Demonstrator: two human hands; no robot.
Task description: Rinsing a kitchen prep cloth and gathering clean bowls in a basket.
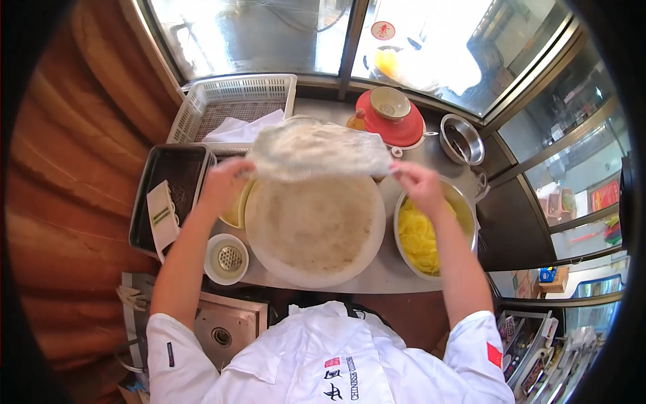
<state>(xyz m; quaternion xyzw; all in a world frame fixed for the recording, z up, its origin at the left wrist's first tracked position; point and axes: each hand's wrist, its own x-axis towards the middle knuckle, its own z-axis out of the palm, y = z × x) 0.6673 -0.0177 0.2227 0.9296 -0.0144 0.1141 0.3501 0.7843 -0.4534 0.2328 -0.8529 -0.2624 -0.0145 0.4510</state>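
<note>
Both my hands hold up a whitish, stained sheet (318, 146), most likely a cloth, blurred by motion. My left hand (224, 182) grips its left corner and my right hand (416, 184) pinches its right corner. The sheet hangs over the far edge of a thick round chopping board (313, 232), whose pale top carries brown stains. Below my right hand stands a metal basin (472, 222) of yellow shreds (419, 237). A partly hidden yellow-rimmed container (234, 214) sits beside the board, by my left hand.
Left are a white bowl (212, 270) with a perforated disc, a mandoline slicer (162, 217) on a dark tray (174, 159), and a plastic basket (242, 86) with white cloth. Behind stand a bowl (389, 103) on a red round piece (404, 134) and a steel bowl (456, 139). Windows (252, 40) border the counter.
</note>
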